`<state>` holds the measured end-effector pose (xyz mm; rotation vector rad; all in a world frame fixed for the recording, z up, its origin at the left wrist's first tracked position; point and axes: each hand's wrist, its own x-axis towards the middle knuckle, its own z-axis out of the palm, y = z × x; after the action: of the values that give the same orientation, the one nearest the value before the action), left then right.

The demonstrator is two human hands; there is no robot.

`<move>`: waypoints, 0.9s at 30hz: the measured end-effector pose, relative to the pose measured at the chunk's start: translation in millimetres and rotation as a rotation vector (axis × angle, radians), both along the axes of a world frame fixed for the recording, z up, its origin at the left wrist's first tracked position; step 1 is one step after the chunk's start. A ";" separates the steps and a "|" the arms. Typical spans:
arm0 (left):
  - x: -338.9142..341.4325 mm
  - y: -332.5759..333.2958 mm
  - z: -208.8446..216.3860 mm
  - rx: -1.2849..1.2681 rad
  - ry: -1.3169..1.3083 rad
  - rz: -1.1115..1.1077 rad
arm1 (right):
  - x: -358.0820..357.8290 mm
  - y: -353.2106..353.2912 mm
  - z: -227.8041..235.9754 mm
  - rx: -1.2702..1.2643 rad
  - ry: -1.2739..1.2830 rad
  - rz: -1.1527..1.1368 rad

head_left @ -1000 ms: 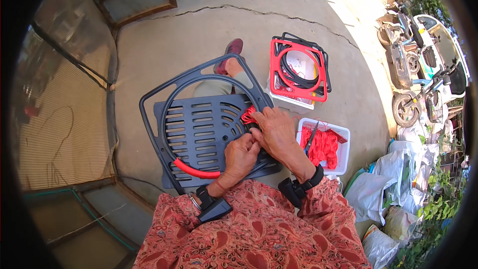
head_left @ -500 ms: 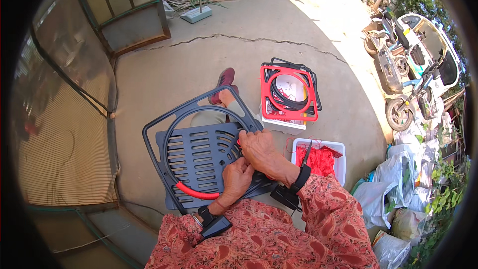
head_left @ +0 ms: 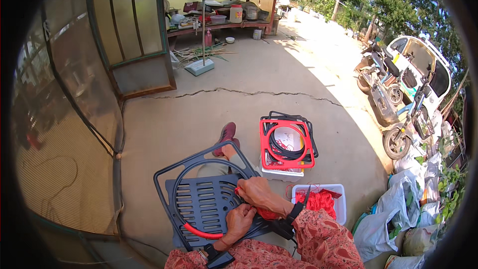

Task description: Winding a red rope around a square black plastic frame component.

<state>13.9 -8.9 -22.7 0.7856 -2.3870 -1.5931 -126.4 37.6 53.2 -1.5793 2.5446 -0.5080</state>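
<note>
A black frame (head_left: 160, 183) with a round ring inside it lies tilted across a dark grey slotted plastic panel (head_left: 199, 204) in front of me. Red cord wrapping (head_left: 201, 232) covers a short stretch of the ring's near side. My right hand (head_left: 256, 192) is closed at the ring's right side, with red cord showing at its fingertips and more red strands under its wrist. Just below it, my left hand (head_left: 239, 220) is pinched closed near the same part of the ring. What its fingers hold is hidden.
A white tub (head_left: 340, 209) of red cord with upright scissors (head_left: 306, 195) stands to the right. Beyond it, a red frame (head_left: 264, 142) and black frames top a white box (head_left: 282, 173). White sacks (head_left: 388, 224) and parked scooters (head_left: 398, 134) line the right. A glazed door (head_left: 142, 77) stands left.
The view has tilted up, so the panel, frames and boxes sit lower and more of the far shelf shows. Both hands stay closed at the ring's right side; red strands show more under the right wrist.
</note>
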 end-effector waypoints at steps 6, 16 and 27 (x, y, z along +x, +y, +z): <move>0.3 -5.2 -5.1 -0.136 0.046 -0.065 | 14.6 -25.8 -4.9 -0.191 -0.364 0.197; -2.8 -5.7 1.6 -0.091 0.132 -0.058 | 10.8 -10.5 -18.0 -0.158 -0.170 0.057; 3.8 0.8 -13.8 0.059 0.089 0.002 | 21.4 -18.3 23.2 -0.606 -1.469 -0.228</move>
<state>17.7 -8.1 -36.5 0.7111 -2.2866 -1.6685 -105.0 19.3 76.3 -0.4481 1.3849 -1.7235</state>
